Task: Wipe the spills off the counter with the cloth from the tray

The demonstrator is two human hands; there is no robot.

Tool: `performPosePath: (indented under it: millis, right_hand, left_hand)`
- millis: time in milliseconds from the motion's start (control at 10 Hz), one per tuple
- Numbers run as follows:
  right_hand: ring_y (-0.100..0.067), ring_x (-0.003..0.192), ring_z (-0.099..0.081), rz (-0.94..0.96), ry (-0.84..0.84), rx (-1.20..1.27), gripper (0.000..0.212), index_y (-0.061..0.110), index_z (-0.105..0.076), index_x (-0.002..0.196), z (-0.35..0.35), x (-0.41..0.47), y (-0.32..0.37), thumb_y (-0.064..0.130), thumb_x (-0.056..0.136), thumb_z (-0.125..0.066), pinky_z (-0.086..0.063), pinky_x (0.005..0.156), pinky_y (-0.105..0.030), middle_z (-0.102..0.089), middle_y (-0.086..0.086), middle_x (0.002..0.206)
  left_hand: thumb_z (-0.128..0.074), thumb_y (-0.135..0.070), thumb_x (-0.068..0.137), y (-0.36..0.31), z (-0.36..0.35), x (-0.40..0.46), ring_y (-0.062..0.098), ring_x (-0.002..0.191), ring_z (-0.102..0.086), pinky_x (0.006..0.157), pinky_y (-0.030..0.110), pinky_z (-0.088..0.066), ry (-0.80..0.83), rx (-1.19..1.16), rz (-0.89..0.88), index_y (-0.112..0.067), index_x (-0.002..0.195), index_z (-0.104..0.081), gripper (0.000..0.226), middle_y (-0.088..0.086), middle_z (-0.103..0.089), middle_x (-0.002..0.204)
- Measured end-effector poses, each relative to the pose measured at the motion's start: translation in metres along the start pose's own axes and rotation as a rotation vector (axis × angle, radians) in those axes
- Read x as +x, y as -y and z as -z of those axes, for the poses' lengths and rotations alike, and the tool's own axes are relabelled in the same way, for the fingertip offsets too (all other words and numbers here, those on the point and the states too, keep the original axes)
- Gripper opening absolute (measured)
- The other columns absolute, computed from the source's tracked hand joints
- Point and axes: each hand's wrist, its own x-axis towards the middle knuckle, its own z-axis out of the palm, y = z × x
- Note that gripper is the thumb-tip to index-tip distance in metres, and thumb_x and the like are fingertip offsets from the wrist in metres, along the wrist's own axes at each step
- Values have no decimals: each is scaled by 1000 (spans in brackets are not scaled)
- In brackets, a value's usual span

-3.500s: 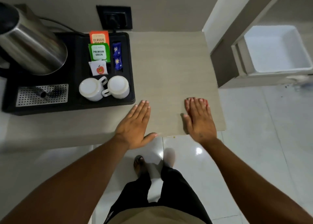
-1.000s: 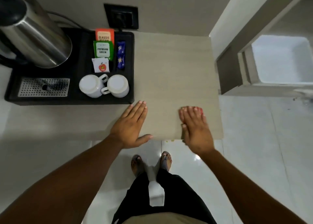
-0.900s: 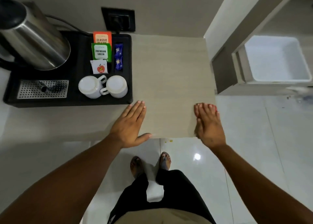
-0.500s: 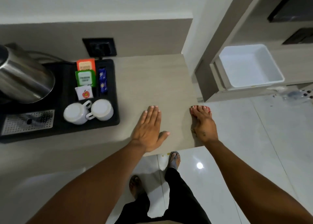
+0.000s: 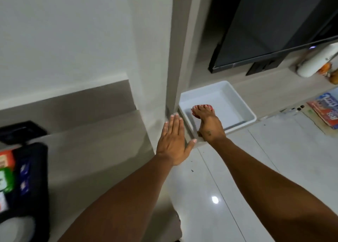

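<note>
The beige counter [image 5: 102, 150] runs from the left to a wall pillar. My left hand [image 5: 173, 141] is flat with its fingers together at the counter's right end, holding nothing. My right hand [image 5: 208, 123] reaches out over the white tray [image 5: 243, 102], which sits on a lower shelf right of the pillar. A red cloth [image 5: 210, 106] lies under its palm and fingers; only small red bits show at the fingertips. I see no spills on the visible counter.
A black tray [image 5: 36, 168] with tea sachets and a white cup [image 5: 16, 229] is at the far left. The pillar [image 5: 175, 58] separates counter and shelf. A dark screen [image 5: 274, 22], a white bottle [image 5: 316, 62] and a printed packet [image 5: 327, 110] are on the right.
The view has swung right and up. My right hand with the red cloth left the counter's front right corner and reached over the white tray. My left hand slid right along the counter.
</note>
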Motion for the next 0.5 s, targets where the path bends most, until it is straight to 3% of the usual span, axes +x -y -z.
performPosePath:
  millis: [100, 200, 300, 400, 500]
  right_hand:
    - [-22, 149, -32, -75, 17, 107, 68, 23, -49, 147, -14, 39, -25, 4, 86, -74, -16, 122, -28, -41, 2, 157]
    - [-21, 151, -28, -39, 50, 47, 60, 25, -46, 149, -34, 60, -43, 5, 95, -62, -21, 126, -37, -40, 2, 158]
    - [-26, 139, -42, 5, 54, 3, 40, 19, -54, 141, -42, 71, -52, 12, 101, -51, -28, 119, -31, -51, -4, 144]
    - [-29, 133, -46, -6, 86, -50, 35, 14, -55, 138, -36, 74, -44, 16, 103, -49, -31, 117, -34, -54, -10, 141]
    - [-31, 119, -56, -5, 13, -40, 31, 12, -60, 126, -27, 70, -35, 28, 103, -48, -46, 106, -41, -62, -12, 127]
  left_hand:
    - [24, -77, 81, -11, -8, 40, 30, 158, 17, 130, 48, 3, -2, 13, 46, -8, 160, 14, 106, 15, 14, 172]
    - [29, -78, 77, -13, -20, 56, 30, 159, 15, 130, 49, -2, 4, -15, 86, -8, 160, 14, 110, 15, 12, 173]
    - [21, -79, 81, -9, -29, 60, 29, 160, 10, 130, 46, -1, 2, -56, 99, -7, 162, 8, 108, 15, 7, 173]
    - [14, -81, 84, -2, -31, 58, 28, 160, 8, 130, 45, 0, 30, -88, 98, -7, 162, 4, 108, 14, 4, 174]
    - [14, -80, 86, 5, -31, 51, 29, 160, 8, 130, 44, 2, -2, -87, 72, -5, 162, 2, 108, 16, 3, 173]
